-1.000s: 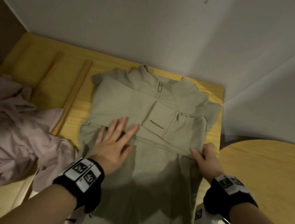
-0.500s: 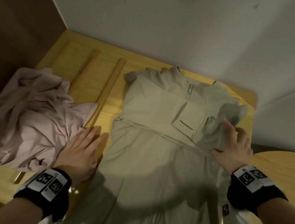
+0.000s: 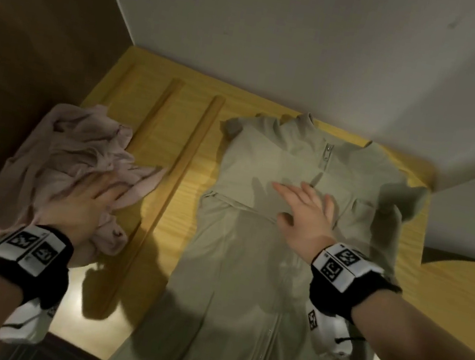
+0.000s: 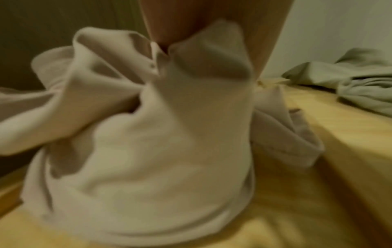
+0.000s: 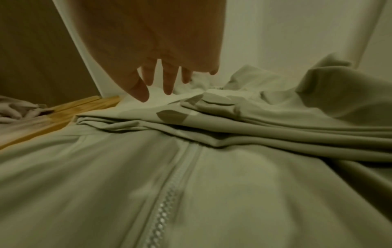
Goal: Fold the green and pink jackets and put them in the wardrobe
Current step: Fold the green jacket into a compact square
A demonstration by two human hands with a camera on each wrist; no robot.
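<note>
The green jacket [image 3: 253, 245] lies front up and mostly flat on the yellow wooden surface [image 3: 149, 96], its stand collar at the far edge by the white wall [image 3: 286, 31] and its hem running off the near edge. Its cloth is smooth, matte sage green, with a pale zipper [image 5: 163, 206] down the middle. A sleeve is folded across the chest in flat, layered pleats. The right hand [image 3: 305, 216] lies on that folded part with fingers straight and spread, grasping nothing.

The pink jacket [image 3: 69, 164] sits to the left as a crumpled heap of soft, pale dusty-pink fabric, full of loose folds and creases, just beside a brown panel [image 3: 31, 51]. The left hand [image 3: 84, 207] rests on its near right part. Blur hides whether its fingers grasp cloth or only press. Two raised wooden slats [image 3: 181, 170] run from near to far between the two jackets.
</note>
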